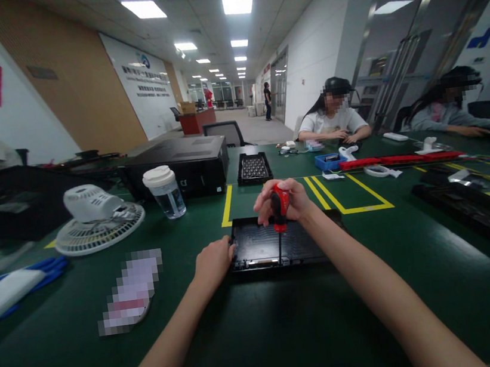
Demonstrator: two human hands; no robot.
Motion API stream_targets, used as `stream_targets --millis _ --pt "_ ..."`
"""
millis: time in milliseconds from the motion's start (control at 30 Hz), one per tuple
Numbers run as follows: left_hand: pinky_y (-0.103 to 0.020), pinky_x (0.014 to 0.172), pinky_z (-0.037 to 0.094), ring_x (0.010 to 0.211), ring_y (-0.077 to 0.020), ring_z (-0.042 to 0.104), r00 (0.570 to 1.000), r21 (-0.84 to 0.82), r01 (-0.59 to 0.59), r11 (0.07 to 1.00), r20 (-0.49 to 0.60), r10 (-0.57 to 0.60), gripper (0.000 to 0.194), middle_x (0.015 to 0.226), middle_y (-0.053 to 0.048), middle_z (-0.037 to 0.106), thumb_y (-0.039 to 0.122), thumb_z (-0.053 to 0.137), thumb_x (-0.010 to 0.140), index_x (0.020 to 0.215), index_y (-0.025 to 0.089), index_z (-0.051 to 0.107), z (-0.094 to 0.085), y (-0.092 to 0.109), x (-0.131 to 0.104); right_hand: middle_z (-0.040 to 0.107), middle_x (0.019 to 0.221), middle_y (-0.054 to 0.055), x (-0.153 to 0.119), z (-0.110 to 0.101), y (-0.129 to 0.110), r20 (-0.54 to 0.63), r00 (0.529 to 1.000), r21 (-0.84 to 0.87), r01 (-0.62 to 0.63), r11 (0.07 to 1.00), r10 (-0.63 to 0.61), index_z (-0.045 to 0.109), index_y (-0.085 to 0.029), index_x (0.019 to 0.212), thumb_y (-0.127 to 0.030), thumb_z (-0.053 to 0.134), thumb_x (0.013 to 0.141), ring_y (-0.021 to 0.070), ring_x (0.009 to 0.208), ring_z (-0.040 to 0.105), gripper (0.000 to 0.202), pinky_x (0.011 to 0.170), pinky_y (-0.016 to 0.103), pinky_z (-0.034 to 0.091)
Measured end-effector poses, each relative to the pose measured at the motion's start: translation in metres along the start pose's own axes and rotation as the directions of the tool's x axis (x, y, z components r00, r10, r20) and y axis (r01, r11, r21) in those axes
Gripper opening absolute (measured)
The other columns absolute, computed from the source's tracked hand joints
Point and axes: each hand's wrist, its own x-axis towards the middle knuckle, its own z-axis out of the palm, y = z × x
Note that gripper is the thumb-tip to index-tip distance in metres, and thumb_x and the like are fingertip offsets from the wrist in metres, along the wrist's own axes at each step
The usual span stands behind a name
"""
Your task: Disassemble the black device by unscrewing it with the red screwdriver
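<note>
A flat black panel with raised edges (253, 244) lies on the green table in front of me. My left hand (214, 261) is closed on the panel's left edge, its fingertips partly hidden there. Above the panel, my right hand (296, 198) grips the red and black handle of a screwdriver (279, 203). The screwdriver stands nearly upright, its thin dark shaft pointing down to the panel's near edge. Whether the tip sits in a screw is too small to tell.
Left of the panel are a pixelated flat object (133, 291), a white fan (99, 226), a lidded cup (165, 193) and a large black case (179, 162). Behind stands a black tray (254, 168). Black parts (479, 219) lie right; a person (330, 115) sits across.
</note>
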Motion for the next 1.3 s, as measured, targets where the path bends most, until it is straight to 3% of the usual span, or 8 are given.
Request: stream_targets --millis 167,333,733,1300 --pt "-0.031 0.071 0.047 0.088 -0.0222 0.062 1.000 -0.002 0.016 1.000 0.010 -0.016 0.032 0.098 -0.009 0.065 0.038 0.033 0.088 0.104 0.021 0.054 0.000 0.000 0.000 0.065 0.063 0.003 -0.005 0.001 -0.002 -0.050 0.997 -0.081 0.058 0.995 -0.063 0.049 -0.017 0.076 -0.038 0.041 0.070 0.0193 0.041 0.059 0.023 0.037 0.031 0.045" --pt "-0.032 0.068 0.048 0.085 -0.0236 0.062 1.000 0.012 0.001 1.000 -0.015 -0.001 0.031 0.095 -0.009 0.066 0.039 0.033 0.087 0.100 0.020 0.055 0.003 -0.001 0.002 0.058 0.052 -0.002 -0.010 0.007 -0.002 -0.041 0.990 -0.053 0.132 0.990 -0.134 0.051 -0.018 0.072 -0.036 0.044 0.069 0.0121 0.029 0.047 0.019 0.031 0.024 0.035" --pt "-0.032 0.071 0.047 0.089 -0.0231 0.062 1.000 0.009 0.025 1.000 0.010 -0.025 0.032 0.099 -0.009 0.065 0.038 0.033 0.087 0.105 0.021 0.054 -0.002 0.002 -0.001 0.045 0.045 -0.006 -0.014 0.016 -0.003 -0.135 0.985 -0.094 0.095 0.991 -0.107 0.051 -0.019 0.069 -0.036 0.047 0.073 0.0079 0.031 0.037 0.018 0.034 0.021 0.030" --pt "-0.032 0.071 0.047 0.087 -0.0227 0.062 1.000 0.010 0.013 1.000 -0.005 -0.013 0.033 0.098 -0.009 0.066 0.041 0.033 0.087 0.102 0.021 0.054 0.002 0.000 0.001 0.050 0.048 -0.004 -0.013 0.034 -0.003 -0.203 0.956 -0.148 0.181 0.972 -0.209 0.058 -0.015 0.074 -0.028 0.046 0.079 0.0066 0.035 0.041 0.019 0.037 0.020 0.032"
